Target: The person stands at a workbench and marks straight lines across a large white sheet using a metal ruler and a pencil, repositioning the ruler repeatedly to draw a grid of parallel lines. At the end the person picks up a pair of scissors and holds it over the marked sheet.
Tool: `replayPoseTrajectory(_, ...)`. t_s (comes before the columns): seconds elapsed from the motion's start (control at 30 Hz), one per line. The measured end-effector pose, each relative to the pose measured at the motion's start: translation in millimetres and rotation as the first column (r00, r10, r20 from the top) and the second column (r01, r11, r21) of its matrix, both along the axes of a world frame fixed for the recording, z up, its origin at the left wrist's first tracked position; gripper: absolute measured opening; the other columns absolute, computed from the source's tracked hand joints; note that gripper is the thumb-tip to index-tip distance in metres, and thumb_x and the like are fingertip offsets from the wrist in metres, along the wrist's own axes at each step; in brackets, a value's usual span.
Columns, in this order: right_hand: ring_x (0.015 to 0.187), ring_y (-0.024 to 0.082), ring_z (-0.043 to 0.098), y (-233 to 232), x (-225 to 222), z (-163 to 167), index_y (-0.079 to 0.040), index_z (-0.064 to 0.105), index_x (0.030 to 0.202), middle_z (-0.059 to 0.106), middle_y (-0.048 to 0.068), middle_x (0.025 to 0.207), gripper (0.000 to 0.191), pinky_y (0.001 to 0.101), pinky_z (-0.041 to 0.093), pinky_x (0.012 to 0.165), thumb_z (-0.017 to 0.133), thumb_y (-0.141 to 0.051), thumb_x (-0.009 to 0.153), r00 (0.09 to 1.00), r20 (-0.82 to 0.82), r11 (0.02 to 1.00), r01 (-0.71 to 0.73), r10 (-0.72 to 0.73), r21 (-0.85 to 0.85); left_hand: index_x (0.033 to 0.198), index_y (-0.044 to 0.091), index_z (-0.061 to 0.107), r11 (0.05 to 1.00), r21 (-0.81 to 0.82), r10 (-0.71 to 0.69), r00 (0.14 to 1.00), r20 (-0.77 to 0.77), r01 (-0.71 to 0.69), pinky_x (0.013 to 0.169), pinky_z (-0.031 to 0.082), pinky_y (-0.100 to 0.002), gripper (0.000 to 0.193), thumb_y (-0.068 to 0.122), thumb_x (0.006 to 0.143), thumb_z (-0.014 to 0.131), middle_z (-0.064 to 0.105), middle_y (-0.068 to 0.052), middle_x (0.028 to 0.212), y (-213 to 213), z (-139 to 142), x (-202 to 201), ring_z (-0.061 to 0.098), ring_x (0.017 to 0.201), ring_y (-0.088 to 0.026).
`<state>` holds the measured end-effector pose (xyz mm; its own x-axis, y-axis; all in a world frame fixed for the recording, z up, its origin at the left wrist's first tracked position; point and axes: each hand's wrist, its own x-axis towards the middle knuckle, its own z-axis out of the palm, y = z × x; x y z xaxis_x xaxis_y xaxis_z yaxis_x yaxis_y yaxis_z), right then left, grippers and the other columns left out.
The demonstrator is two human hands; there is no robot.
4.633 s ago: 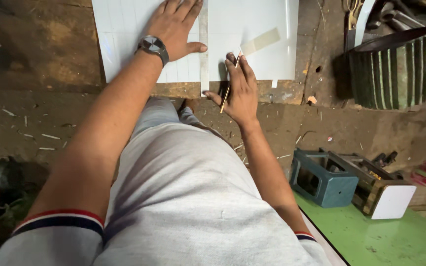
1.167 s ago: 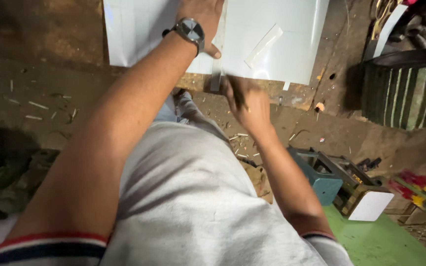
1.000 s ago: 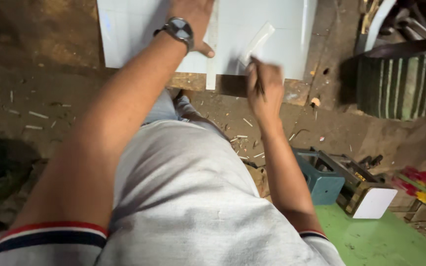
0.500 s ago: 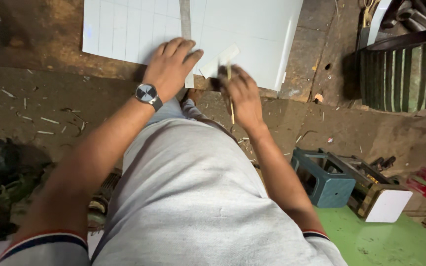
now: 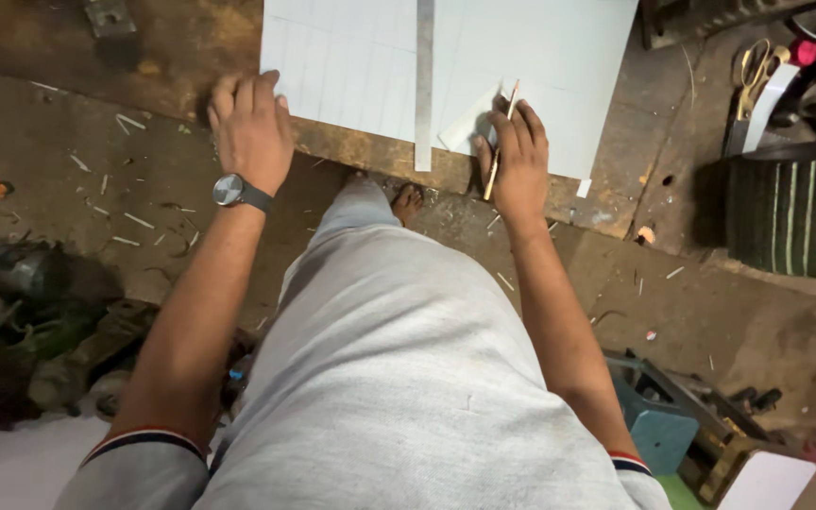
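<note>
We stretch both arms forward over our grey-clad lap. Our left hand (image 5: 250, 127), a dark wristwatch (image 5: 231, 190) on its wrist, lies palm down with fingers loosely curled, its grip empty, at the near left corner of the large white ruled sheet (image 5: 351, 66) on the worn brown wooden surface (image 5: 172, 57). Our right hand (image 5: 518, 161) has its grip closed around a thin yellow pencil (image 5: 501, 142), which points away from us onto the sheet. A long grey metal ruler (image 5: 424, 85) lies across the sheet between our hands, touching neither.
</note>
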<state>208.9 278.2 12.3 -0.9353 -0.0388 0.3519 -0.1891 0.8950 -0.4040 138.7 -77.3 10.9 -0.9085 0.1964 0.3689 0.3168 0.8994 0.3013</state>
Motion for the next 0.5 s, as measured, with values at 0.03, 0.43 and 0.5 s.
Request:
replayPoseTrajectory(0.03,0.138,0.042,0.048,0,0,0,-0.002,0.063,0.130,0.062,0.017,0.143,0.034,0.0493,0.040,0.117,0.073,-0.015,0.101,1.000,-0.003,1.000,0.004,-0.004,0.007,0.141,0.006,0.060,1.000,-0.015,0.005,0.999,0.054,-0.004,0.105,0.040,-0.057,0.038,0.009,0.104,0.067,0.059,-0.011,0.133,-4,-4,1,0.048,0.132,-0.039)
replayPoseTrajectory(0.43,0.139,0.040,0.049,-2,4,1,-0.005,0.064,0.130,0.062,0.014,0.145,0.030,0.0485,0.039,0.118,0.071,-0.014,0.103,1.000,0.018,0.999,0.014,-0.015,0.038,0.122,0.013,0.075,0.996,0.041,-0.072,0.995,-0.071,0.075,0.115,0.037,-0.055,0.028,0.004,0.096,0.069,0.056,-0.013,0.139,1,-17,7,0.043,0.140,-0.038)
replayPoseTrajectory(0.5,0.139,0.041,0.049,0,5,-1,-0.004,0.064,0.131,0.063,0.015,0.145,0.031,0.0492,0.039,0.117,0.071,-0.013,0.102,1.000,0.026,0.999,0.014,-0.015,0.048,0.116,0.015,0.075,0.994,-0.025,-0.112,0.988,-0.107,0.110,0.120,0.033,-0.056,0.019,0.009,0.099,0.071,0.056,-0.011,0.141,5,-16,9,0.042,0.143,-0.034)
